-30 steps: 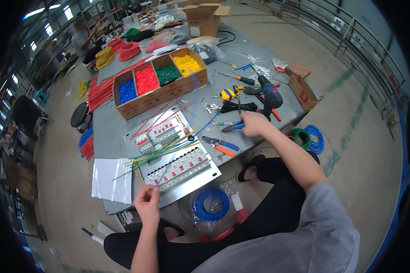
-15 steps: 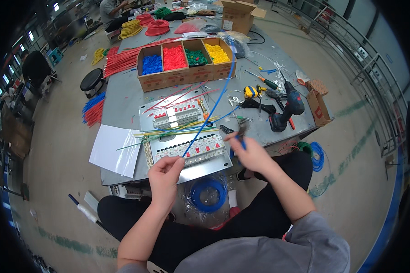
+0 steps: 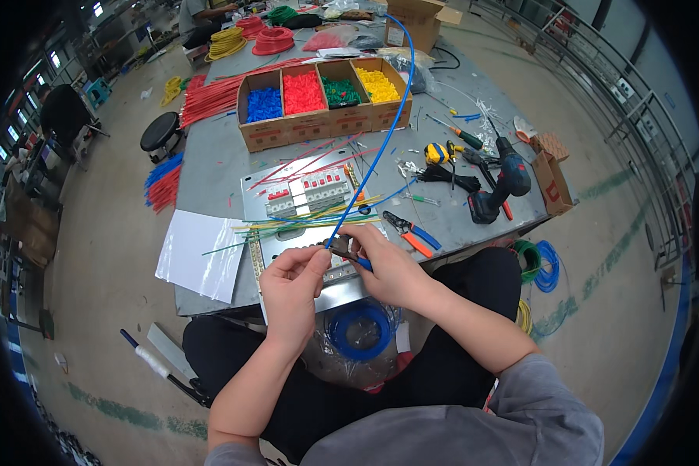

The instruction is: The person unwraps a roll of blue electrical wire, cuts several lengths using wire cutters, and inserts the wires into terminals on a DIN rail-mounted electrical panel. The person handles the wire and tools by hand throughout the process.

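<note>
My left hand (image 3: 291,287) is closed, pinching the lower end of a long blue wire (image 3: 380,159) that arcs up and away over the table. Against that end sit the jaws of blue-handled pliers (image 3: 363,263), gripped in my right hand (image 3: 392,268); their exact kind is partly hidden by my fingers. Both hands meet above the near part of a metal mounting plate (image 3: 349,294). Farther back on the plate stands a row of circuit breakers (image 3: 322,190), while my hands cover much of the nearer row. Thin green and yellow wires (image 3: 295,226) lie across it.
Right of the plate lie wire strippers (image 3: 413,235), a tape measure (image 3: 436,153) and a cordless drill (image 3: 512,175). A divided cardboard box (image 3: 287,137) of coloured caps stands behind. White sheets (image 3: 198,252) lie left; a blue wire coil (image 3: 357,353) rests below the table edge.
My right hand has moved left and brought the pliers to the wire end at my left hand. The wire strippers on the table now show fully.
</note>
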{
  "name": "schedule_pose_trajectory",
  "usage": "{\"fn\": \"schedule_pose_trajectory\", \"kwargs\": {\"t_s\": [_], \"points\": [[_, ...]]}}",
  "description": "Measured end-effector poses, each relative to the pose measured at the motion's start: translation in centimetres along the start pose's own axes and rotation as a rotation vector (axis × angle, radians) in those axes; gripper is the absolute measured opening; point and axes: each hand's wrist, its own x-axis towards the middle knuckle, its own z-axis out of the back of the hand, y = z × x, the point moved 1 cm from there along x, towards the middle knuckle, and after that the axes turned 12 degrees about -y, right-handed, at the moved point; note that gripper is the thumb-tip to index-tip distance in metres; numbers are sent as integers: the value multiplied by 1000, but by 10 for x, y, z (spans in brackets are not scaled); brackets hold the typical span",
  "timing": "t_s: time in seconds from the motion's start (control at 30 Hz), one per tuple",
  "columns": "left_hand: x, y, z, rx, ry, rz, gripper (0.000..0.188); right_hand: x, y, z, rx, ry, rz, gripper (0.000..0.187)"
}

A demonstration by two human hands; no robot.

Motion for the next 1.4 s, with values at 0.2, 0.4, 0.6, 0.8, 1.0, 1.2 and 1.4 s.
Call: {"fn": "schedule_pose_trajectory", "kwargs": {"t_s": [0.2,0.4,0.6,0.8,1.0,1.2,1.4], "points": [[2,-1,0,-48,8,0,13,-3,-6,1,-68,23,19,58],[3,0,1,-26,58,5,13,-5,4,3,24,74,-41,54],[6,-3,6,29,68,48,13,-7,1,-2,-13,52,-10,51],[9,-1,18,106,96,112,14,-17,1,-14,-59,37,33,44],[2,-13,40,305,174,328,20,-31,2,-23,-74,-51,170,36],[-4,2,92,459,325,524,41,-52,-10,-52,243,276,-302,48],[-16,12,128,504,207,611,40,-65,-4,-92,370,283,-402,43]]}}
